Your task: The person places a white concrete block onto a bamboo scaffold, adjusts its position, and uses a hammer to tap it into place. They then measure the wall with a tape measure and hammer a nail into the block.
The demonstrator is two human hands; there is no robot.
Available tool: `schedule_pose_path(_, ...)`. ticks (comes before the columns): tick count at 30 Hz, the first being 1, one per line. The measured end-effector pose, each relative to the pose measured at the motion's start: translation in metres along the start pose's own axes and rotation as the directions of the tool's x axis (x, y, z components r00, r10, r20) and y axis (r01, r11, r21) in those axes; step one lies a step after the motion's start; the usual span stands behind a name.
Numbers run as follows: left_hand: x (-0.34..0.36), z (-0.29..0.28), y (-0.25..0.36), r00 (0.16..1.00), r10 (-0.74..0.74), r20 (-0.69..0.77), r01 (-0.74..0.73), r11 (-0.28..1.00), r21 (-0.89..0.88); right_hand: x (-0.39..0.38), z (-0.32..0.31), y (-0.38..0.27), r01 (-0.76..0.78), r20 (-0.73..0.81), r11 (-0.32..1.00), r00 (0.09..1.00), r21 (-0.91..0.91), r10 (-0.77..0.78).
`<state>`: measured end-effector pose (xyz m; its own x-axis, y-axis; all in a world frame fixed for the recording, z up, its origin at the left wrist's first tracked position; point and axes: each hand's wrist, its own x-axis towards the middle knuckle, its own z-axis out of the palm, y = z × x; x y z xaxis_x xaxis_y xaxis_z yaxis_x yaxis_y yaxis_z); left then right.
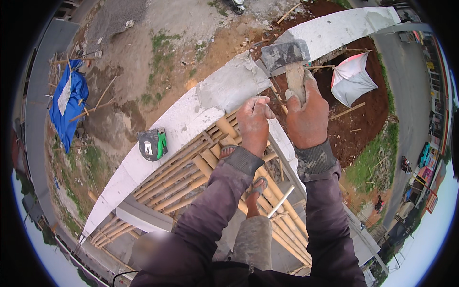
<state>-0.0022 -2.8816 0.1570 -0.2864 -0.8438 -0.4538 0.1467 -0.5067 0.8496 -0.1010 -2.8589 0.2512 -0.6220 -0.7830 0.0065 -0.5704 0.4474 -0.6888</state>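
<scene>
My right hand (308,115) is closed round the wooden handle (295,81) of a tool with a broad, cement-smeared grey blade (285,54). The blade is held over the bend of a pale concrete wall top (177,115). Close to its left, my left hand (254,122) is closed in a pinch on what looks like a thin string (259,95), near the wall's inner edge. A patch of wet grey mortar (229,86) covers the wall top just beyond that hand. Farther left on the same ledge rests a black and green tape measure (153,143).
Bamboo poles (184,191) form a platform below, where my sandalled foot (258,185) stands. A white pipe (281,202) lies across the poles. Far below the wall are bare ground, a blue tarp (69,105), a pale tarp (354,79) and a road (413,105).
</scene>
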Motion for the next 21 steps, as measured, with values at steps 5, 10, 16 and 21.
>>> schedule_pose_path(5, 0.001, -0.002, -0.002, 0.999, -0.052, 0.017, 0.052, 0.998, -0.017, -0.007, 0.002, 0.009, 0.035, 0.024, 0.999, 0.999, -0.010, -0.035)
schedule_pose_path(10, 0.002, -0.001, -0.004, 1.000, -0.017, -0.007, 0.017, 1.000, 0.007, -0.005, 0.001, 0.015, -0.069, 0.160, 0.997, 0.984, -0.047, 0.075)
schedule_pose_path(16, 0.000, 0.000, -0.001, 1.000, -0.025, -0.015, 0.025, 1.000, 0.012, -0.003, 0.001, 0.020, 0.097, 0.017, 0.995, 0.995, 0.002, -0.097)
schedule_pose_path(21, 0.001, 0.000, -0.001, 0.999, -0.037, -0.017, 0.038, 0.999, 0.026, 0.000, 0.002, 0.031, -0.040, 0.064, 0.999, 0.997, 0.016, 0.039)
